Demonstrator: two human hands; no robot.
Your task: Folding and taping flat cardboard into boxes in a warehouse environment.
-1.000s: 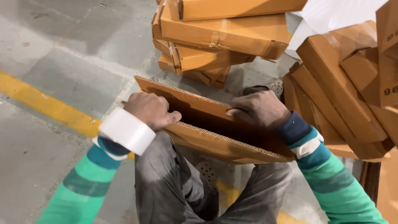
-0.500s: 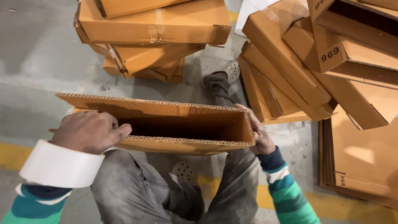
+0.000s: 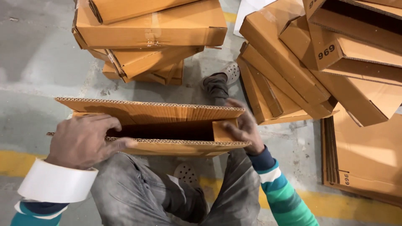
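Observation:
An open-ended brown corrugated carton point(image 3: 167, 115) rests across my knees, its flaps spread and its dark inside showing. My left hand point(image 3: 86, 140) grips the carton's left end, fingers curled over the near flap. A roll of white tape point(image 3: 56, 184) sits around my left wrist. My right hand point(image 3: 243, 127) presses a short inner flap at the carton's right end, thumb inside. Both sleeves are striped green and blue.
A stack of folded brown cartons point(image 3: 150, 33) lies on the concrete floor ahead. A larger, leaning pile of cartons point(image 3: 318, 62) fills the right side, with flat sheets point(image 3: 368, 163) below it. A yellow floor line point(image 3: 347, 205) runs under my legs. My foot in a grey clog point(image 3: 228, 75) points forward.
The carton has been opened from nearly flat into a box shape and turned level. My view has tilted forward, and my right hand has shifted onto the right inner flap.

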